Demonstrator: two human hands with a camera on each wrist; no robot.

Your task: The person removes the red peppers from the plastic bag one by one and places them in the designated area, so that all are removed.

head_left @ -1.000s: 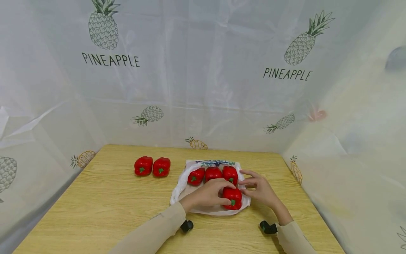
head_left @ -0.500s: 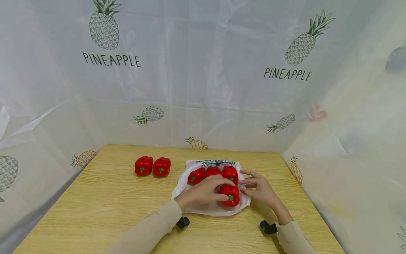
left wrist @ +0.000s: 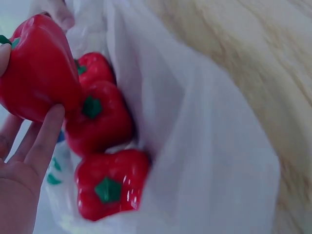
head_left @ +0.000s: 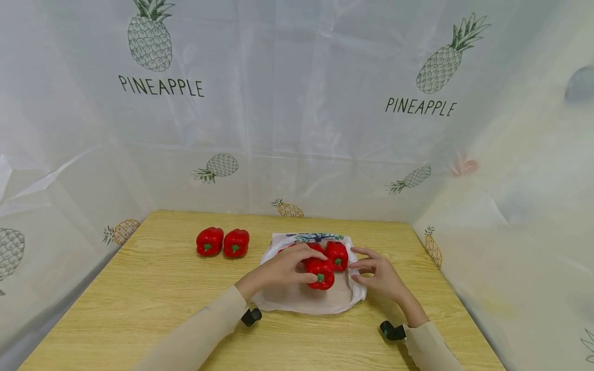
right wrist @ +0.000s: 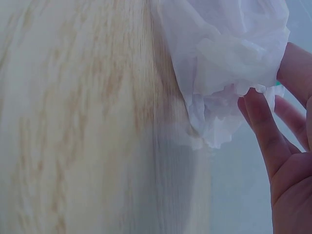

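Note:
My left hand point(head_left: 283, 267) grips a red bell pepper point(head_left: 320, 273) with a green stem, thumb on the stem side and fingers round the far side. It holds the pepper over the open white plastic bag point(head_left: 320, 304). In the left wrist view, several more peppers lie in the bag beneath, one with its green stem point(left wrist: 108, 190) facing the camera. My right hand point(head_left: 378, 275) is at the bag's right edge, fingers spread and loosely bent, fingertips touching the plastic. In the right wrist view the crumpled bag rim point(right wrist: 229, 83) partly hides those fingertips.
Two more red bell peppers point(head_left: 223, 243) stand side by side on the wooden table point(head_left: 153, 309), left of the bag. A white curtain point(head_left: 297, 129) printed with pineapples surrounds the table. Black wrist cameras point(head_left: 392, 331) sit below both hands.
My left hand has moved left and slightly away from me with its pepper, from the bag's right front toward its middle, baring the bag's front right. The right hand has stayed in place.

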